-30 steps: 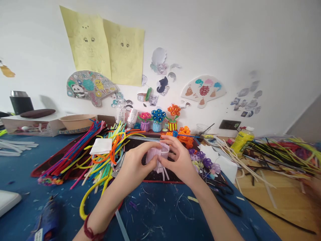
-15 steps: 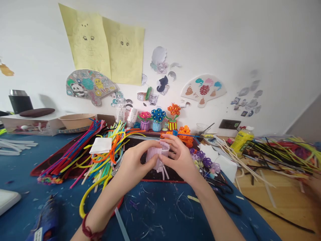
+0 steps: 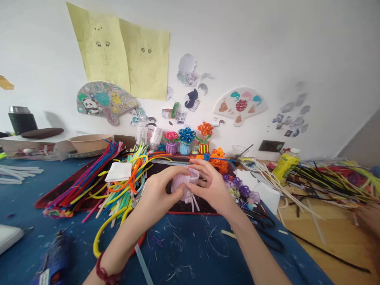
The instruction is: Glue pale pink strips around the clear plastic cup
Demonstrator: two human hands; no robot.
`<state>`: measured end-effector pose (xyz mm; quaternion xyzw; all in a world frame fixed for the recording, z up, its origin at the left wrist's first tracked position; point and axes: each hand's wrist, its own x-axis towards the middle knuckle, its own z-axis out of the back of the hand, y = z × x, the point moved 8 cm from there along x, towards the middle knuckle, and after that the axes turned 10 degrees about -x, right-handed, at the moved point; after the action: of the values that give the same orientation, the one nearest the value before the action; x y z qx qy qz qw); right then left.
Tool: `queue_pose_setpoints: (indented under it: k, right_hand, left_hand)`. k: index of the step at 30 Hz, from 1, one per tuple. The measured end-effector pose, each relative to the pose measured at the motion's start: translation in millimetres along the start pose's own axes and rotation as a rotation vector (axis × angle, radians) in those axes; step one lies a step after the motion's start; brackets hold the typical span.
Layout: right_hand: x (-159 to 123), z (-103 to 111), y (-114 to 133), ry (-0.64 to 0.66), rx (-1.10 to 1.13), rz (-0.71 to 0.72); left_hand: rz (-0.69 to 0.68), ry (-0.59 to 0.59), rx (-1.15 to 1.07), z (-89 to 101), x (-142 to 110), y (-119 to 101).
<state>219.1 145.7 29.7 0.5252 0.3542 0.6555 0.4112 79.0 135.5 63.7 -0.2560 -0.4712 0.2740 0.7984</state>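
Both of my hands hold a small cup wrapped in pale lilac pipe cleaners (image 3: 185, 183) above a dark tray (image 3: 204, 206). My left hand (image 3: 158, 196) grips its left side, thumb and fingers curled round it. On the cup's right side my right hand (image 3: 210, 188) presses with the fingertips. Loose lilac ends hang below the cup. A pile of coloured pipe cleaners (image 3: 118, 178) lies just left of my left hand.
A glue gun (image 3: 52, 263) lies at the lower left on the blue mat. Black scissors (image 3: 265, 229) lie right of my right arm, beside purple pipe-cleaner flowers (image 3: 240, 192). Three small flower pots (image 3: 187, 142) stand at the wall. A yellow glue bottle (image 3: 283, 164) and more pipe cleaners fill the right.
My hands have shifted slightly on the cup, fingers adjusting around it. The view has tilted a little; nothing else has moved.
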Motion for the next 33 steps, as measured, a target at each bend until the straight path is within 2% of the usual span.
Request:
queue_pose_setpoints:
  k: [3, 7, 9, 18, 33]
  right_hand:
    - [0, 1, 0, -0.004, 0.015, -0.011]
    - [1, 4, -2, -0.011, 0.066, -0.036]
    - [2, 4, -4, -0.011, 0.095, -0.057]
    - [2, -1, -5, 0.043, 0.17, -0.08]
    - [-3, -12, -4, 0.209, 0.164, -0.053]
  left_hand:
    - [0.046, 0.012, -0.061, 0.0, 2, 4]
    - [0.161, 0.03, -0.287, -0.1, 4, 12]
    - [0.19, 0.026, -0.331, 0.4, 4, 16]
    - [0.234, -0.035, -0.272, 2.7, 2, 32]
    - [0.287, -0.063, -0.288, 5.3, -1, 41]
